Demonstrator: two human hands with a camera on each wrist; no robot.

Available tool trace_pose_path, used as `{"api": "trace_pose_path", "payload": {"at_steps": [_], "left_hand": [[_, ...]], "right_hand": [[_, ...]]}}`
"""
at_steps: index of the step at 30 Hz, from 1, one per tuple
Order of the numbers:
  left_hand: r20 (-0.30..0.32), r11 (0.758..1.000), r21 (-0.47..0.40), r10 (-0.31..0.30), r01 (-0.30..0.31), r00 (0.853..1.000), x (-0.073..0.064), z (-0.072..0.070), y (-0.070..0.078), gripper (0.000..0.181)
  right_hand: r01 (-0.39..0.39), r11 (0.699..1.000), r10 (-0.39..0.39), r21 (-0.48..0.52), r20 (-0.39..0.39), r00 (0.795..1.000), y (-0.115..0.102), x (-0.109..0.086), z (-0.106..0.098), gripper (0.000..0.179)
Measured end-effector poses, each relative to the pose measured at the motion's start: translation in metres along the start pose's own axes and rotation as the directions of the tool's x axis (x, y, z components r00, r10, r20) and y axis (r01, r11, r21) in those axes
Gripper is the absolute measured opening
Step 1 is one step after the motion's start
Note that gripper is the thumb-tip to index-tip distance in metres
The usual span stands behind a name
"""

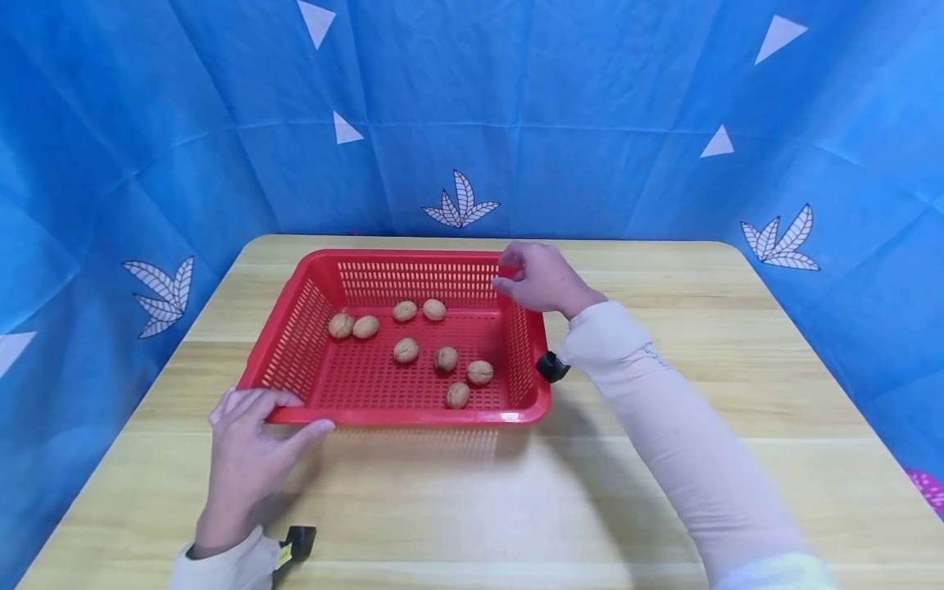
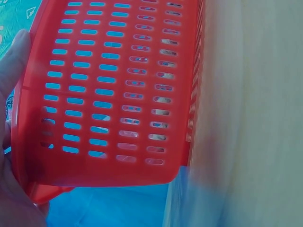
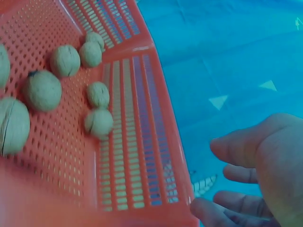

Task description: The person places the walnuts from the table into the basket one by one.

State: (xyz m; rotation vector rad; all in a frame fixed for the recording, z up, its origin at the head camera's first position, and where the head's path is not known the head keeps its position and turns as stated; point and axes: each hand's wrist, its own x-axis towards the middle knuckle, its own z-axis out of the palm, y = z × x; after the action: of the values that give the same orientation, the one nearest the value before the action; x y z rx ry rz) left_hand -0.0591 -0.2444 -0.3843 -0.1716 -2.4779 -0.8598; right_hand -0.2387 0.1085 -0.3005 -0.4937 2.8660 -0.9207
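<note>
A red slatted plastic basket [image 1: 413, 416] is on the wooden table, with several walnuts [image 1: 406, 351] scattered over its floor. At the basket's near left corner, my left hand [image 1: 247, 447] grips the rim, thumb on the near side and fingers over the left edge. The left wrist view shows the basket's outer wall [image 2: 94, 165] beside that hand. My right hand [image 1: 544, 277] is over the far right corner with fingers loosely bent and nothing held. In the right wrist view, its thumb [image 3: 241, 146] stands apart from the fingers, close to the rim; whether a fingertip touches it, I cannot tell.
The light wooden table [image 1: 664, 492] extends around the basket on all sides. A blue curtain [image 1: 590, 98] with white triangles and leaf prints hangs behind and at both sides. A pink spotted item [image 1: 926, 490] shows at the right edge.
</note>
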Motion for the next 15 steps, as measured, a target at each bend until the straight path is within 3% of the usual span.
{"api": "trace_pose_path", "payload": {"at_steps": [7, 15], "left_hand": [[-0.003, 1.000, -0.006, 0.013, -0.013, 1.000, 0.000, 0.001, -0.001, 0.050], [0.002, 1.000, 0.001, 0.003, -0.003, 1.000, 0.000, 0.001, -0.002, 0.051]], "right_hand": [[-0.061, 0.998, 0.061, 0.007, -0.045, 0.997, 0.030, -0.014, -0.018, 0.039], [-0.115, 0.990, 0.115, -0.077, -0.001, 0.993, 0.077, -0.041, -0.039, 0.038]]}}
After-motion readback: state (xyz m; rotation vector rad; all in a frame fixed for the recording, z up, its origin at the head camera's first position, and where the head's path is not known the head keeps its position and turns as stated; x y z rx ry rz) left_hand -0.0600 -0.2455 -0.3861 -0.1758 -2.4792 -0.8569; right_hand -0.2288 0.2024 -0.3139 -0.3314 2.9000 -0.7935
